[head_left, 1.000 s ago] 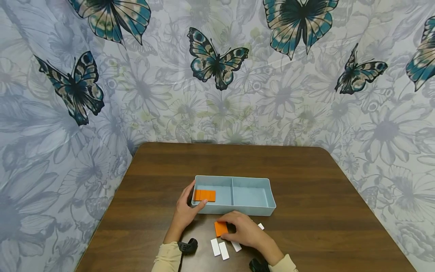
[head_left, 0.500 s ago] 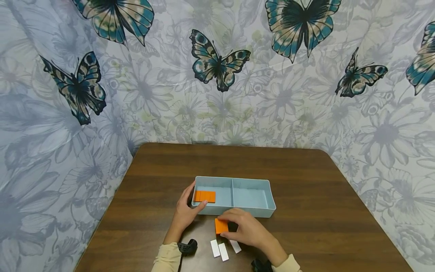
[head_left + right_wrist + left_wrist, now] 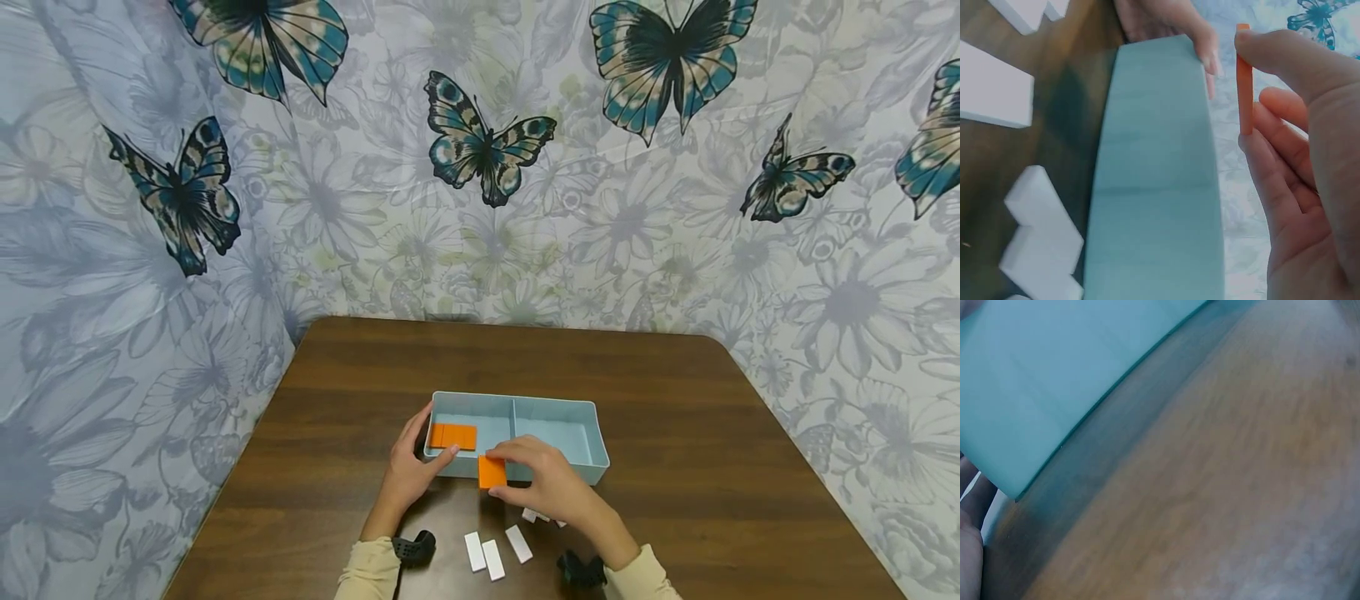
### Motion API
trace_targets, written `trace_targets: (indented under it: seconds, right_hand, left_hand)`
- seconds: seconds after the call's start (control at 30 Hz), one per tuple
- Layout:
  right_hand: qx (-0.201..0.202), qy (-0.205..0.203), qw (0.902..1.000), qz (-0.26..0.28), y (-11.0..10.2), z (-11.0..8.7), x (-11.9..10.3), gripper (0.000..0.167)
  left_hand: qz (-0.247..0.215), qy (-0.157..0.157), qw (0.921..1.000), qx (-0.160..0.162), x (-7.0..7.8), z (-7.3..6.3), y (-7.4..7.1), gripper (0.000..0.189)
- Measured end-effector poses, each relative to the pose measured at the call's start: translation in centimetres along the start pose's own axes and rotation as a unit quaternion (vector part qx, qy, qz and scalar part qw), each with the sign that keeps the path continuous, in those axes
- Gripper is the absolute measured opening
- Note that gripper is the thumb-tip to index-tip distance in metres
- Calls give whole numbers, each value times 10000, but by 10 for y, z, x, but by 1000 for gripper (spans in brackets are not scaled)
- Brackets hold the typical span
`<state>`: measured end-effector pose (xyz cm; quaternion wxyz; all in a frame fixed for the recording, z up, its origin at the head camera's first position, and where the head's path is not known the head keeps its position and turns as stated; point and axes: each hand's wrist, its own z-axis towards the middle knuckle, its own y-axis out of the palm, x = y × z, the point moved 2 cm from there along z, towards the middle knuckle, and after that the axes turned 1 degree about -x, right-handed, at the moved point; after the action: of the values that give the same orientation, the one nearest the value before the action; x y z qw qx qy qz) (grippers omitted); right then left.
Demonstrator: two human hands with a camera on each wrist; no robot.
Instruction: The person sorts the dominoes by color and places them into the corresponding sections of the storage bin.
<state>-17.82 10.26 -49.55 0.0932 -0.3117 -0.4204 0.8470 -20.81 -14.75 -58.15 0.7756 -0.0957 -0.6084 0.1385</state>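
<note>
My left hand [image 3: 408, 468] holds the near left corner of the pale blue, rectangular, plastic-looking box [image 3: 467, 468], fingers along its end wall, thumb at its near rim. At the left end of the box's left compartment lie flat orange tiles [image 3: 453, 437]. In front of the box's near wall, my right hand [image 3: 547, 479] pinches a thin, square orange tile [image 3: 492, 472], thumb and fingertips parted only by the tile's width. To handle it well, I should keep the pinch on its edges, steady the box, and keep the tile above the near rim.

Around me, two white rectangular blocks [image 3: 475, 552] lie in front of the box, another white block [image 3: 518, 543] just right of them, and more white blocks [image 3: 529, 515], partly hidden by my right hand, nearer the box. The likely obstacles are my left thumb and the box's upright divider [image 3: 513, 417].
</note>
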Motion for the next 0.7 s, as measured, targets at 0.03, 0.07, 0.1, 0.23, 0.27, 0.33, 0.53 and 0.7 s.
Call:
trace_targets:
  seconds: [0.03,0.07,0.1,0.23,0.27,0.33,0.53,0.7]
  right_hand:
    - [46,36,10000,-9,-1,2,1,43]
    - [98,67,9999,1,-2,4,3,44]
    - [136,108,9998,6,-3,6,5,45]
    - [255,263,9993,-61,-4,14,11,45]
    - [251,334,9991,-84,-4,16,13,45]
    - [228,482,9985,-152,-2,19,17,45]
    - [167,777,9965,-259,4,30,30,44]
    - [126,880,9950,-462,8,36,39,42]
  left_hand:
    - [17,-17,10000,-2,0,0,0,85]
    - [34,-47,10000,-8,0,0,0,85]
    - [43,-67,10000,-13,0,0,0,85]
    - [58,-106,9999,4,0,0,0,85]
    - [57,-109,9999,2,0,0,0,85]
    - [37,-112,9999,-4,0,-1,0,85]
    - [32,-42,10000,-33,1,-1,0,85]
    - [-9,-20,10000,-43,1,-1,0,85]
